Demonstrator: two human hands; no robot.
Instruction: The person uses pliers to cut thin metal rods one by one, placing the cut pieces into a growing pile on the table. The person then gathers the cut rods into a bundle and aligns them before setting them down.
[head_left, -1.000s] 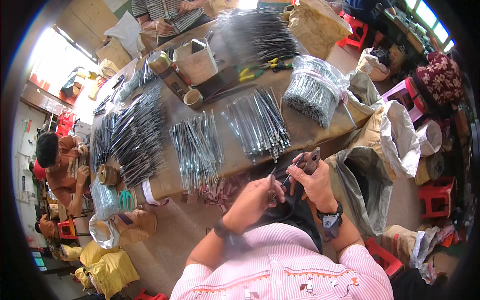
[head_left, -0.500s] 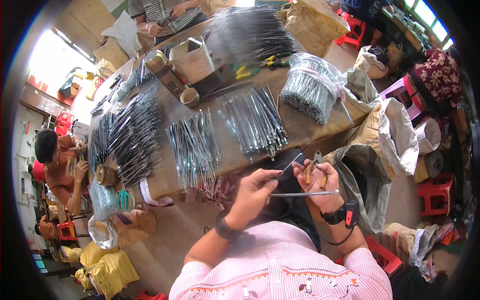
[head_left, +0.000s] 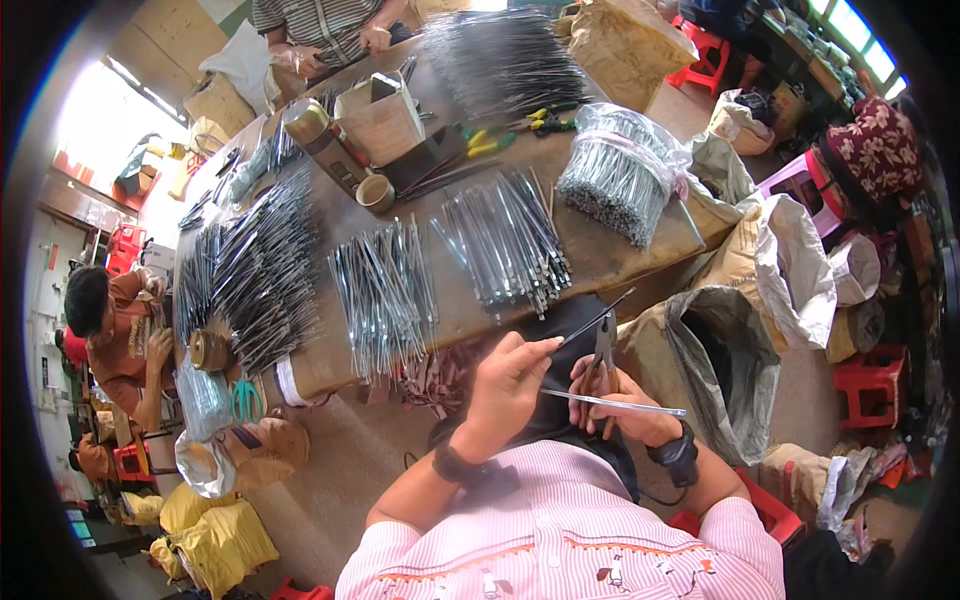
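My left hand (head_left: 505,385) pinches a thin dark metal rod (head_left: 598,317) between thumb and fingertips; it slants up to the right. A flat shiny metal strip (head_left: 640,408) stretches from beside that hand across the front of my right hand; its left end is partly hidden. My right hand (head_left: 630,408) is closed around the brown handles of a pair of pliers (head_left: 603,345), jaws pointing up. The jaws are right by the dark rod, and I cannot tell whether they grip it.
Ahead, a worktable (head_left: 395,300) bears fanned bundles of metal strips (head_left: 385,295), a plastic-wrapped bundle (head_left: 618,175), a box (head_left: 380,120) and a paper cup (head_left: 375,192). An open sack (head_left: 725,365) stands at my right. One co-worker (head_left: 120,320) sits left, another (head_left: 330,35) across the table.
My right hand has turned from palm-up to closed around the pliers, whose jaws have come up beside the dark rod. My left hand stays nearly in place.
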